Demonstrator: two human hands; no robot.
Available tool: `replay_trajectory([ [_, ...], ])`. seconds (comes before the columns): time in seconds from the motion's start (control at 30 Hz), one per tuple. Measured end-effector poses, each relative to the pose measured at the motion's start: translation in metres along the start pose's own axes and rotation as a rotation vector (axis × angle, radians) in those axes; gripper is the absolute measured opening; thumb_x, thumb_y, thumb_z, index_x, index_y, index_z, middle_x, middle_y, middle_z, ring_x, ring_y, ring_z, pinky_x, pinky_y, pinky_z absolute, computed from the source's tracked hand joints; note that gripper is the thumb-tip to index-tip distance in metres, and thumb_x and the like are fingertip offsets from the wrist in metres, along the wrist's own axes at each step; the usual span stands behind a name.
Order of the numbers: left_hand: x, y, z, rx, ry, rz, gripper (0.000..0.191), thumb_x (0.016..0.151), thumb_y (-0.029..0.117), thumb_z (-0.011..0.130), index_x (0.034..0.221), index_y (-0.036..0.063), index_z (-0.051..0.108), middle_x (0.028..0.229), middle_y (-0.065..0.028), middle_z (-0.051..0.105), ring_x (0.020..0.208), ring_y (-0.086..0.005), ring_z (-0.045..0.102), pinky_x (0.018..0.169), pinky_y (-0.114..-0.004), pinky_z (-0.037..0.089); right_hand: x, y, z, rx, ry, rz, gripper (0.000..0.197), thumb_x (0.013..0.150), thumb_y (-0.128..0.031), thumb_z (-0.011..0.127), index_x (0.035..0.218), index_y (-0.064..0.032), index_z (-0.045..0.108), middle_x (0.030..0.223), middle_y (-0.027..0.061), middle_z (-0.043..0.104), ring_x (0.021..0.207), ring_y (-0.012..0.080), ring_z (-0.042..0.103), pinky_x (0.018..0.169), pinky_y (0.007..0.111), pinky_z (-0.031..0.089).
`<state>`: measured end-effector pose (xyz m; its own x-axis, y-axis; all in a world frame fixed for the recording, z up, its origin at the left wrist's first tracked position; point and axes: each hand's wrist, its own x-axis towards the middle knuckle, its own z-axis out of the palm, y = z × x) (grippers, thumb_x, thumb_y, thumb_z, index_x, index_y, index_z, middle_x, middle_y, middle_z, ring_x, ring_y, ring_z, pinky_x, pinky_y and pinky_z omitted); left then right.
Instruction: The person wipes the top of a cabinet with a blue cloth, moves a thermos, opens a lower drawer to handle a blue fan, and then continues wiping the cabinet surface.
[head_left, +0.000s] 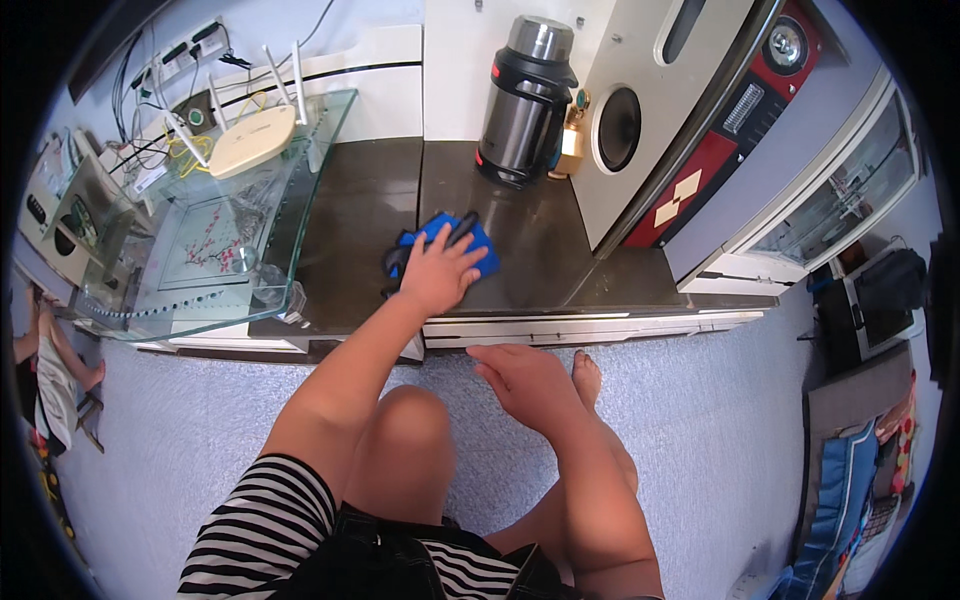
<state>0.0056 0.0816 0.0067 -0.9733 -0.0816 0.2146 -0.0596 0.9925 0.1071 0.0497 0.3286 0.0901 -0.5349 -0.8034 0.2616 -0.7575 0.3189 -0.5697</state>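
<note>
My left hand (439, 271) lies with spread fingers on a blue and black folded item (484, 255), perhaps cloth, on the dark glossy cabinet top (367, 217). Whether the fingers grip it cannot be told. My right hand (517, 379) hovers over the floor just in front of the cabinet's white drawers (540, 332), holding nothing visible, its fingers held close together. Behind the blue item stands a steel and black vacuum flask (521, 105), upright, with a gold-coloured bottle-like object (568, 146) beside it.
A glass shelf (315, 195) at left carries a white router (255, 141) with antennas and cables. A tall white speaker (637, 112) stands at right. My bare foot (586, 379) is near the drawers. Another person's legs (71, 352) show at the far left.
</note>
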Motion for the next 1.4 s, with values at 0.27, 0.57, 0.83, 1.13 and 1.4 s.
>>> replay_trajectory([
  [0.27, -0.063, 0.008, -0.027, -0.063, -0.015, 0.186, 0.045, 0.1, 0.038, 0.055, 0.145, 0.0313, 0.054, 0.154, -0.0012, 0.047, 0.15, -0.0323, 0.029, 0.119, -0.061, 0.02, -0.018, -0.006, -0.001, 0.025, -0.017, 0.002, 0.022, 0.094, -0.021, 0.064, 0.114, -0.0141, 0.071, 0.101, 0.0099, 0.073, 0.094, 0.0326, 0.069, 0.078, 0.044, 0.055],
  [0.57, 0.039, -0.014, -0.004, -0.025, -0.118, -0.001, 0.043, 0.105, 0.041, 0.043, 0.148, 0.0352, 0.049, 0.159, 0.0004, 0.04, 0.151, -0.0331, 0.025, 0.12, -0.064, 0.016, -0.021, -0.03, -0.032, 0.037, 0.052, 0.016, 0.023, 0.091, -0.013, 0.066, 0.113, -0.0129, 0.071, 0.106, 0.0073, 0.072, 0.095, 0.0315, 0.069, 0.076, 0.042, 0.056],
  [0.83, 0.058, -0.011, 0.018, 0.1, -0.028, 0.022, 0.046, 0.107, 0.045, 0.037, 0.15, 0.0342, 0.046, 0.159, 0.0006, 0.039, 0.151, -0.0325, 0.026, 0.121, -0.058, 0.019, -0.047, -0.118, -0.119, 0.146, 0.513, -0.303, 0.023, 0.079, -0.008, 0.073, 0.102, -0.0115, 0.072, 0.097, 0.0043, 0.071, 0.087, 0.0213, 0.069, 0.073, 0.035, 0.055],
  [1.13, -0.011, 0.022, 0.0, 0.083, 0.021, 0.196, 0.046, 0.105, 0.038, 0.045, 0.15, 0.0275, 0.047, 0.157, -0.0046, 0.043, 0.147, -0.036, 0.033, 0.119, -0.055, 0.024, -0.04, -0.162, -0.108, 0.223, 0.47, -0.57, 0.03, 0.079, -0.013, 0.069, 0.109, -0.0122, 0.071, 0.094, 0.0007, 0.067, 0.084, 0.0185, 0.067, 0.07, 0.032, 0.052],
  [1.4, -0.007, 0.052, -0.001, 0.047, -0.086, 0.224, 0.047, 0.105, 0.039, 0.045, 0.152, 0.031, 0.044, 0.16, -0.0022, 0.037, 0.152, -0.0331, 0.023, 0.122, -0.057, 0.017, -0.014, -0.078, -0.028, 0.141, 0.39, -0.387, 0.035, 0.079, -0.007, 0.067, 0.114, -0.0131, 0.071, 0.09, 0.0004, 0.068, 0.079, 0.022, 0.066, 0.066, 0.033, 0.052],
])
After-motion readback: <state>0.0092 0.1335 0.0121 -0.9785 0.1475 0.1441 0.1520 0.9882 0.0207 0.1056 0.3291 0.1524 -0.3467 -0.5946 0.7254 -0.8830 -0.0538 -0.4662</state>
